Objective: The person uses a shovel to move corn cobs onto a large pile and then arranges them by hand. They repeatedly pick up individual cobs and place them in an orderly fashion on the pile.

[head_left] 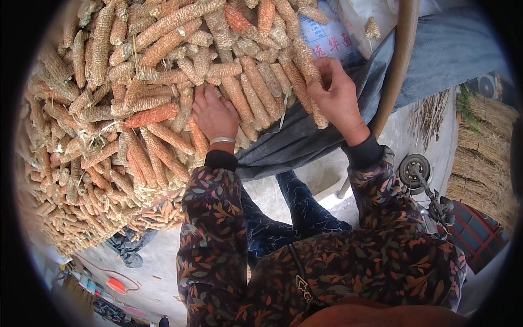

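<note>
Left hand (pixel 216 116): resting on corncobs (pixel 170 138)
Right hand (pixel 339 99): touching edge cob (pixel 306 62)
Grips: can't tell
Corncobs: probably needing steadying

A farmyard, pale concrete ground (pixel 158 264), a great heap of bare corncobs (pixel 136 117), stacked dry straw (pixel 482 158), a bundle of thin sticks (pixel 429 115)

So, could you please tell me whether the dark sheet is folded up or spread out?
Spread out, though creased: the sheet stretches from the cobs past the curved pole.
</note>
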The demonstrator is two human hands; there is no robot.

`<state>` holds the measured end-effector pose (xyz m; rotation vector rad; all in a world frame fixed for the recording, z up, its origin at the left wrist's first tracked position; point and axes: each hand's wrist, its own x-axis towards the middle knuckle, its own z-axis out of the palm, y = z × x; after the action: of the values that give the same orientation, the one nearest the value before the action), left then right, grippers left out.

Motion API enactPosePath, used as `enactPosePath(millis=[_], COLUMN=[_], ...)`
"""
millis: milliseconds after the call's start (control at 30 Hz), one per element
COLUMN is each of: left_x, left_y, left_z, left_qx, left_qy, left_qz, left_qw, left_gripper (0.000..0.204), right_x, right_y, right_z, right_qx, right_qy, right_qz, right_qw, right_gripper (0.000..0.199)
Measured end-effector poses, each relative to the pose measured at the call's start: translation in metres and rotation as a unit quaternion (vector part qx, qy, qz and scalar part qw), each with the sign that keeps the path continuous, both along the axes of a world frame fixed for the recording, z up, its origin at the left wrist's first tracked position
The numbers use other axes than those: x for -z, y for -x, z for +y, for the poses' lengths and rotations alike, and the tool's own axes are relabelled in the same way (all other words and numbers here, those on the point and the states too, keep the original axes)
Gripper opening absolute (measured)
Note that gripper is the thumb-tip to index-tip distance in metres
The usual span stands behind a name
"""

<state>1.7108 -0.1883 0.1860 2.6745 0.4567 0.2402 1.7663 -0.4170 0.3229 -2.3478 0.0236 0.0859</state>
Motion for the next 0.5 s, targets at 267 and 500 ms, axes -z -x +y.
enactPosePath(millis=[267, 500], left_x=[-0.002, 0.000], left_y=[0.001, -0.001], left_z=[0.001, -0.002], left_qx=[-0.003, -0.002], left_qy=[0.009, 0.016], left_qz=[-0.001, -0.015], left_qw=[1.000, 1.000], left_gripper=[0.049, 0.050], right_x=[0.015, 0.048], right_y=[-0.025, -0.057], right_z=[-0.002, -0.018], right_qx=[-0.016, -0.098], right_qy=[0.215, 0.260], right_qz=[-0.106, -0.151], right_qw=[0.971, 0.949], right_gripper=[0.034, 0.031])
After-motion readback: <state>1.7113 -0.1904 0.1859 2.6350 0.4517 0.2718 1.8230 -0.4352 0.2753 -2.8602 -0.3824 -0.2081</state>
